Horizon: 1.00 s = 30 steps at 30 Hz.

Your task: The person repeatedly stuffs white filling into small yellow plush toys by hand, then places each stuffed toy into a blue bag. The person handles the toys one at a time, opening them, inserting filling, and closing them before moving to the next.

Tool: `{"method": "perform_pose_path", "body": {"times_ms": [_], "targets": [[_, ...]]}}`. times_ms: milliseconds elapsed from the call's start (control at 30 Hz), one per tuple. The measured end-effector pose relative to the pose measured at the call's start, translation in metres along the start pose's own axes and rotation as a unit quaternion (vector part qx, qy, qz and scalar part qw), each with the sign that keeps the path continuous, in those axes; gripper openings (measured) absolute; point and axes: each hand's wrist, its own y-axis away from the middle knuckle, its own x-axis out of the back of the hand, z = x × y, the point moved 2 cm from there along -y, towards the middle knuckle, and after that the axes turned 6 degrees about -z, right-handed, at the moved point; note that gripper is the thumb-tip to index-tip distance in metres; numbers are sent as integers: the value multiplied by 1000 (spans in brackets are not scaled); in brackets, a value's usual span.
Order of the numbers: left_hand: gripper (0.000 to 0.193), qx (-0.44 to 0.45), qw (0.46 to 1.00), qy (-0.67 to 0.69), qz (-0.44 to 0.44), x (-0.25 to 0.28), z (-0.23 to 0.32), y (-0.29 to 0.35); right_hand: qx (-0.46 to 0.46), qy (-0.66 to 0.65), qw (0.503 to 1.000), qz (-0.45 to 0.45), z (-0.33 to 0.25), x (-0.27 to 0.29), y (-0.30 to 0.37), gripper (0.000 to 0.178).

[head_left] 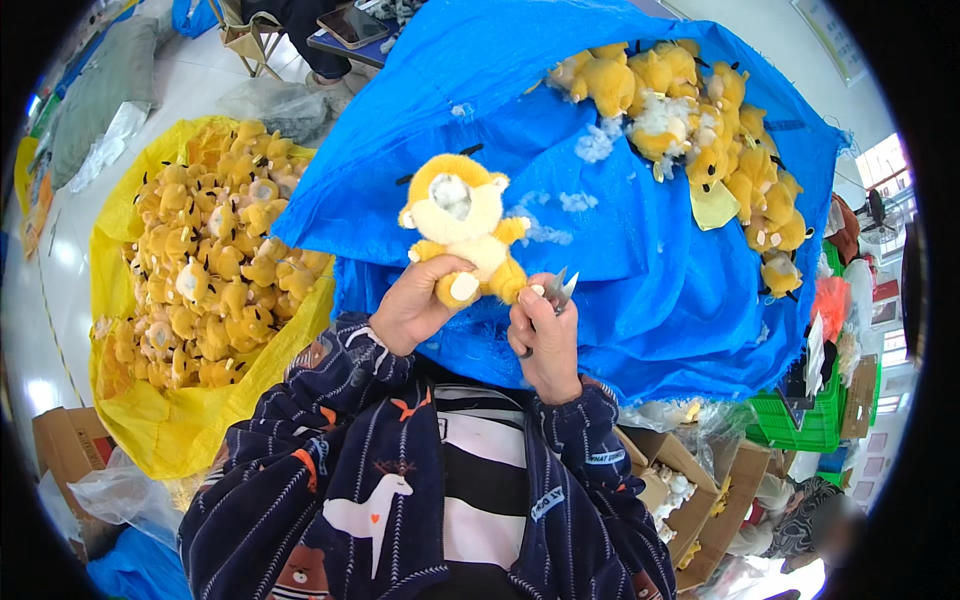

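A yellow plush toy (470,245) with a cream front is upright before me, over the blue sheet (430,120). Its face is an open hole with white stuffing (451,196) inside. My left hand (410,305) is closed on the toy's lower left side, by one foot. Closed around a small pair of snips (562,288), my right hand (548,345) has the blades pointing up, away from the toy's body. The right fingertips are at the toy's other foot; whether they pinch it I cannot tell. Tufts of loose stuffing (575,202) lie on the sheet behind the toy.
On the left, a yellow sack (165,440) holds many similar plush toys (210,250). More plush toys (750,160) lie along the far right of the blue sheet. Cardboard boxes (735,490) and a green crate (800,425) are at the lower right, near another person (795,520).
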Motion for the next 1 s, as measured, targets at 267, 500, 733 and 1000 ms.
{"method": "perform_pose_path", "body": {"times_ms": [267, 500, 733, 1000], "targets": [[36, -20, 999, -4, 38, -12, 3, 2, 181, 266, 946, 35, -9, 0, 10, 11], [33, -2, 997, 38, 61, -12, 2, 6, 213, 399, 889, 77, -5, -2, 2, 13], [33, 17, 999, 36, 31, 3, 0, 5, 90, 164, 982, -2, -15, -7, -1, 7], [41, -4, 993, 113, -46, -9, 11, 5, 314, 564, 763, -36, -34, -10, 3, 50]]}}
